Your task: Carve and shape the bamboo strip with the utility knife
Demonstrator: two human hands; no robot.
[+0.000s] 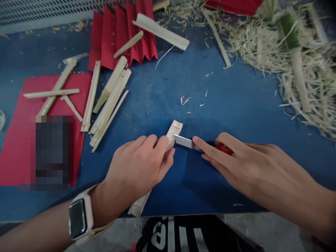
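A pale split bamboo strip (174, 130) lies slantwise on the blue table, its lower end near the front edge. My left hand (140, 159) is closed around its middle and hides that part. In my right hand (244, 161) is a utility knife (187, 142) with a red handle, mostly covered by the fingers. My right index finger rests along the blade's back. The blade's tip touches the strip just below its far end, beyond my left fingers.
Several bamboo pieces (111, 101) lie at left, near a red sheet (15, 140) and folded red paper (105, 38). A blurred-out dark object (52, 150) sits on the sheet. Curly shavings (275, 56) heap at right. The blue table (157, 94) ends close to my body.
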